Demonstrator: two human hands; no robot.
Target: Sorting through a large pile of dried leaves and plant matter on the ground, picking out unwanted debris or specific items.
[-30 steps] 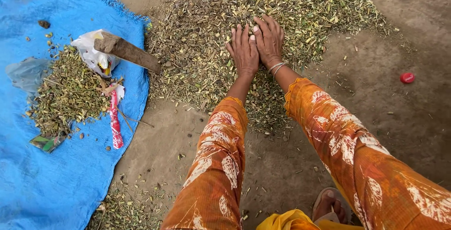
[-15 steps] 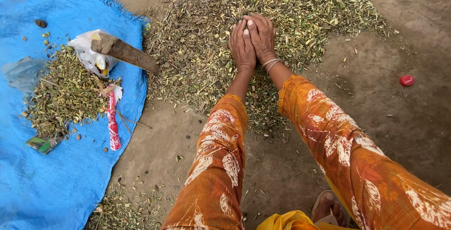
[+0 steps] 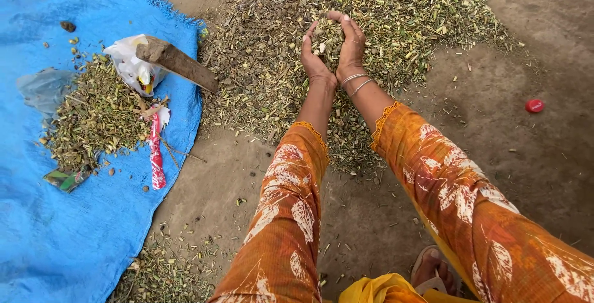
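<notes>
Cupped together, the left hand (image 3: 314, 58) and right hand (image 3: 351, 46) cradle a scoop of chopped stalks (image 3: 329, 35) above the big heap (image 3: 371, 12) at upper centre; scooping looks underway, and carrying it calls for tight palms. Further left on the blue tarp (image 3: 68, 229) lie a red wrapper (image 3: 156, 154), a white bag (image 3: 131, 64) and a wooden block (image 3: 176, 61).

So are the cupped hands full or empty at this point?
Full. The left hand and right hand are cupped together, palms up, holding a scoop of chopped stalk pieces above the big pile on the ground.
</notes>
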